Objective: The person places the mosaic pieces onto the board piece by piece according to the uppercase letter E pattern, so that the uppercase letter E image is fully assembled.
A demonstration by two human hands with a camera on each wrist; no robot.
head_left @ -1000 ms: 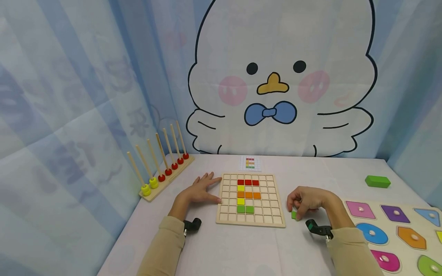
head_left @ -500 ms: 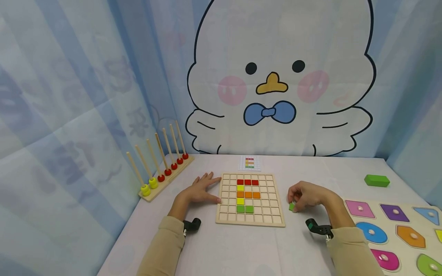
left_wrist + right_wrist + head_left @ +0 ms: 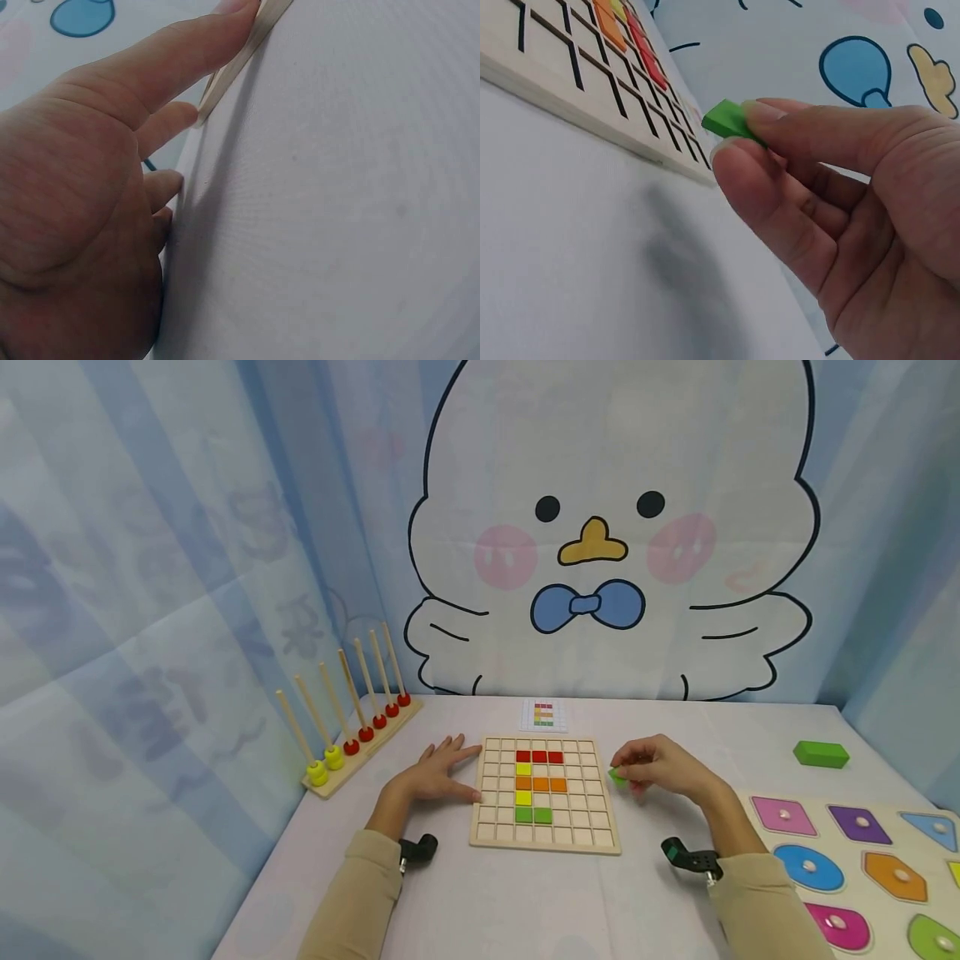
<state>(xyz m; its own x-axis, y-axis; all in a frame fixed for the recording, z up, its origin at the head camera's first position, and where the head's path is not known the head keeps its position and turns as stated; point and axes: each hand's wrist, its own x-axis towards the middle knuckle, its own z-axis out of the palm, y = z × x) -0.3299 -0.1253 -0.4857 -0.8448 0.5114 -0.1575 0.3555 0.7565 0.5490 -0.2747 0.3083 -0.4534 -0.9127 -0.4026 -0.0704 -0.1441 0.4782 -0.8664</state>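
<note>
A green square tile (image 3: 726, 120) is pinched between the thumb and a finger of my right hand (image 3: 663, 767), raised above the table just right of the wooden grid board (image 3: 551, 845). The board carries three red tiles (image 3: 539, 757), two yellow tiles (image 3: 522, 797), three orange tiles (image 3: 541, 785) and two green tiles (image 3: 533, 815) in its cells. My left hand (image 3: 431, 773) rests on the table with fingers spread. Its thumb and index fingertip touch the board's left edge, as the left wrist view also shows.
A pattern card (image 3: 543, 716) lies behind the board. At left stands a bead rack (image 3: 360, 752) with upright pegs. A green block (image 3: 821, 754) sits at the back right, and a shape puzzle board (image 3: 840, 860) lies at the right front.
My right hand has lifted the green tile from the table and carried it away from me and left, toward the board's right edge. The left hand stays in place.
</note>
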